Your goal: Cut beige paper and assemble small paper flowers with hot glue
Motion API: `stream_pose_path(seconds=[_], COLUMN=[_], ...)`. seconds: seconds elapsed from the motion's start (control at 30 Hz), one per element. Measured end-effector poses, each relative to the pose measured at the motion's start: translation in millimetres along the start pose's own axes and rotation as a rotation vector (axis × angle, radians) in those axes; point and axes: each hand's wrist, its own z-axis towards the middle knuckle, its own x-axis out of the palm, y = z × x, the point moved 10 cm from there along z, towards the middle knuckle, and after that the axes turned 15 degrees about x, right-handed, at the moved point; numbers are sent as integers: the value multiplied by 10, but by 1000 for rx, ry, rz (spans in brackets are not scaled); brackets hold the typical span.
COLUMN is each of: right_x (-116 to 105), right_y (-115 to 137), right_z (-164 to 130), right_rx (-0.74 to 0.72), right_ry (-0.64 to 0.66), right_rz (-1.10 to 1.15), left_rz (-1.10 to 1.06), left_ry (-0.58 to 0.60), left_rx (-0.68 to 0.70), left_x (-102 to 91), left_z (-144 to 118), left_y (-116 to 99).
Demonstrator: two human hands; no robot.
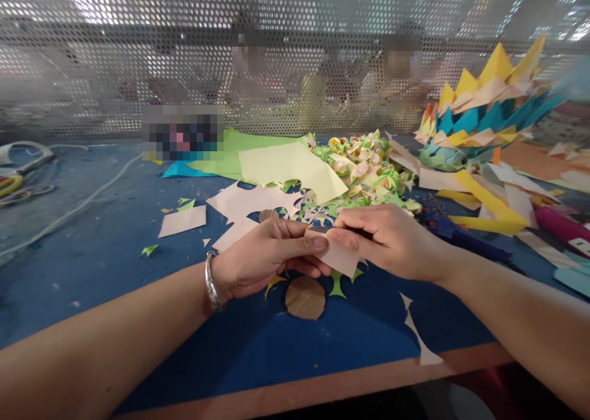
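Head view: both hands met above the blue table (92, 254), just above its near wooden edge. Left hand (262, 257), silver bracelet (211, 281) on the wrist, pinched the left edge of a small pale pink paper piece (340, 257) between thumb and fingers. Right hand (391, 238) pinched the same piece from the right, fingers curled over its top edge. The piece hung between the 2 hands, off the table surface.

Directly below the paper piece, on the table, lay a brown cardboard disc (305, 297) with green scraps beside it. Behind the piece, farther up the table, sat white cut-out offcuts (249, 205) and a pale yellow sheet (290, 168) over a green sheet (230, 152). Behind and right of the piece sat a heap of small folded paper flowers (369, 168). Far right of the piece stood a spiky stack of folded paper (483, 112) in yellow, blue and cream. Far left of the piece, scissors (18, 183) near the table's edge. A perforated metal screen (295, 51) ran behind the table, blurred people behind it.
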Motion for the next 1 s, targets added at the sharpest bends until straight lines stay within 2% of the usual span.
stream_pose_path(seconds=[0.23,0.33,0.4,0.47,0.6,0.63,0.7,0.77,0.87,1.0], right_x=[9,-22,-62,-103,-173,-187,-201,-208,-204,-212], right_y=[41,12,-46,-122,-234,-250,-266,-270,-270,-271], right_z=[5,17,30,43,60,63,68,71,74,78], right_rx=[-35,-12,25,66,109,115,125,132,142,145], right_ry=[-4,-26,-50,-72,-113,-121,-127,-126,-120,-136], right_rz=[-22,3,27,46,35,29,22,24,0,-76], left_rz=[84,247,493,842,1332,1467,1691,1792,1825,1782], left_ry=[7,11,-2,16,68,29,-127,-161,-165,-71], left_rx=[-27,-7,56,89,-25,-31,-8,53,170,86], left_x=[15,-22,-125,-254,-584,-678,-825,-802,-637,-517], left_z=[-2,-5,-1,-9,-68,-84,-125,-116,-40,118], left_y=[35,-83,-286,-501,-682,-748,-909,-950,-945,-745])
